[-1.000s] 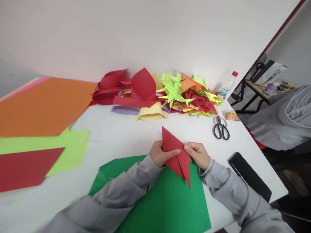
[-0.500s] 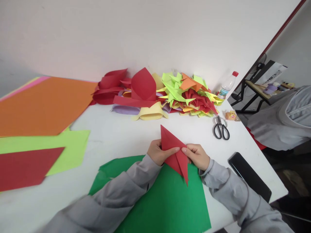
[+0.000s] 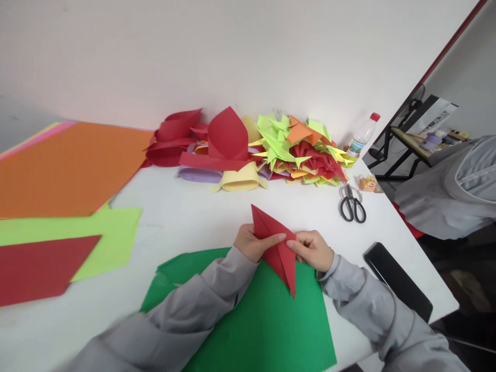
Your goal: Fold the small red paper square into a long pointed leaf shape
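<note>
A folded red paper [image 3: 277, 253], pointed at its top and bottom ends, is held between both hands above a green sheet [image 3: 267, 320]. My left hand [image 3: 251, 244] grips its left side, with the thumb lying across the front. From the right, my right hand [image 3: 314, 250] pinches the paper near its middle, the thumb tip close to the left thumb. Most fingers are hidden behind the paper. A crease runs down the front of the folded piece.
Large coloured sheets, an orange sheet [image 3: 70, 170] among them, lie at the left. Along the wall sit rolled red paper [image 3: 228, 137] and folded paper stars [image 3: 281, 142]. Scissors [image 3: 352, 204], a bottle [image 3: 362, 137] and a black phone [image 3: 399, 281] are at the right.
The folded red paper has shifted slightly left and down and turned a little. My right thumb has slid a bit to the left along with it. Both hands keep their hold.
</note>
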{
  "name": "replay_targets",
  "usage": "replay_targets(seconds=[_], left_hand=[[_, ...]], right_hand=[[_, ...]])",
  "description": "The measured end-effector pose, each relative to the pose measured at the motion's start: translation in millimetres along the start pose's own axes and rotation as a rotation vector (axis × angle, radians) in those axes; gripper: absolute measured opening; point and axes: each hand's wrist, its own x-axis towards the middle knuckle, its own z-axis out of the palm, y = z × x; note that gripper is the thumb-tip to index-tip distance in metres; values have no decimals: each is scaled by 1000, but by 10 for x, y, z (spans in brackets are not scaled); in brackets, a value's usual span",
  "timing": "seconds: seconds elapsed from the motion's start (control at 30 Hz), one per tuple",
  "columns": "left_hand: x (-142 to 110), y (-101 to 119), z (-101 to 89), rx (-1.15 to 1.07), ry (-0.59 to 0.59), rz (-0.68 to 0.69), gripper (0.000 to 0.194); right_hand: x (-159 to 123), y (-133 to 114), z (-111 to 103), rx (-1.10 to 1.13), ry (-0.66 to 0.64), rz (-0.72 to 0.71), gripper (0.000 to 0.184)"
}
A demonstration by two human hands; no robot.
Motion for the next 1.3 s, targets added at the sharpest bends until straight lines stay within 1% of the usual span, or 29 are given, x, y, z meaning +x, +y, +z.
replay_targets(seconds=[0.17, 0.23, 0.4, 0.53, 0.67, 0.8, 0.93, 1.07, 1.2, 1.3], left_hand=[[20, -4, 11, -115, 101, -78, 17], [27, 3, 14, -128, 134, -86, 18], [38, 19, 30, -124, 189, -96, 23], [61, 19, 38, -237, 236, -135, 29], [92, 3, 32, -275, 247, -153, 32], [128, -5, 18, -372, 306, -158, 34], [150, 19, 7, -407, 313, -180, 36], [150, 52, 2, -499, 323, -217, 34], [148, 56, -5, -513, 311, -241, 31], [163, 47, -19, -516, 328, -254, 27]], right_hand=[[11, -30, 3, 26, -3, 14, 51], [14, -35, 3, 26, -13, 18, 50], [21, -13, -2, 63, -26, 27, 45], [16, 25, 3, 73, -10, 43, 39], [5, 39, 7, 73, 13, 30, 35], [-9, 19, 1, 66, -10, 29, 29], [-18, 4, -11, 64, -31, 30, 25], [-20, 5, -29, 79, -37, 46, 23], [-14, 2, -46, 151, -37, 64, 21], [-14, 1, -59, 215, -31, 69, 17]])
